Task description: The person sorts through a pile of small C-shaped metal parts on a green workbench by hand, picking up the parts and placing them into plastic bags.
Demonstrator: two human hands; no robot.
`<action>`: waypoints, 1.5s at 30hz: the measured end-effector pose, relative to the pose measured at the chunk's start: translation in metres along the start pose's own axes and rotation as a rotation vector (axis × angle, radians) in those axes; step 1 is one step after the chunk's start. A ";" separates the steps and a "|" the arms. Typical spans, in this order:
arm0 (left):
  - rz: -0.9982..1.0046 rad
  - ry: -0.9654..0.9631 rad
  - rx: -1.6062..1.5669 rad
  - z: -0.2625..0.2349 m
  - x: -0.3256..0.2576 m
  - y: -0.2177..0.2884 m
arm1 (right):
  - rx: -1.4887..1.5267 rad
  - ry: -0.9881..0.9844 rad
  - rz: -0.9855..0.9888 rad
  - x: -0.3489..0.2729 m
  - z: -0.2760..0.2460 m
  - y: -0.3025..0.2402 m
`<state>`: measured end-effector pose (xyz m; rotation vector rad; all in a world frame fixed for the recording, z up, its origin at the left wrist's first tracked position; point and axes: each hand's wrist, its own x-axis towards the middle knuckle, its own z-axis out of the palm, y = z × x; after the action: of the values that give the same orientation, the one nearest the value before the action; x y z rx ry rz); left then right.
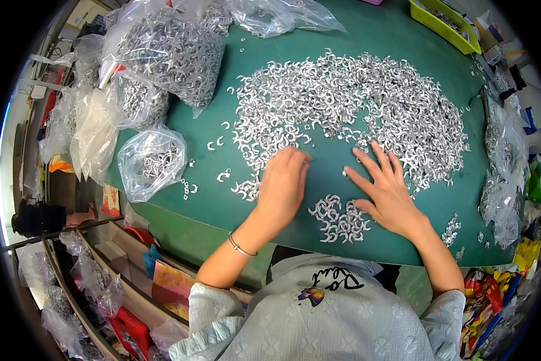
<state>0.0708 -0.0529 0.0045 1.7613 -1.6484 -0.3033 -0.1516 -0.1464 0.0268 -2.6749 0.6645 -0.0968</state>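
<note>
A wide heap of small silver crescent-shaped metal pieces (318,90) is spread over a green table. At its near left edge my left hand (284,180) has its fingers bent and pressed together; whatever they pinch is hidden. My right hand (386,191) lies to the right with fingers spread, fingertips at the near edge of the heap. A small bright spot shows at one right fingertip, too small to name. Between my wrists, near the table's front edge, lies a smaller group of the same crescents (342,221).
Clear bags of metal pieces (171,54) stand at the back left, with an open plastic bag (152,162) nearer. More bags (500,180) line the right edge. A yellow-green basket (448,27) sits at the far right. Loose pieces (451,230) lie near my right forearm.
</note>
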 end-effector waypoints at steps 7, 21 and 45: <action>0.105 -0.120 -0.160 0.008 -0.027 0.027 | 0.066 -0.113 -0.002 -0.019 -0.010 -0.003; 0.169 -0.162 -0.209 0.015 -0.055 0.044 | -0.045 0.016 -0.039 -0.015 0.004 -0.005; 0.189 -0.176 -0.213 0.013 -0.061 0.045 | -0.131 0.102 0.072 -0.021 0.005 -0.005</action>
<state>0.0173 0.0028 0.0057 1.4435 -1.8185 -0.5380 -0.1675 -0.1308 0.0248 -2.7820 0.8250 -0.1772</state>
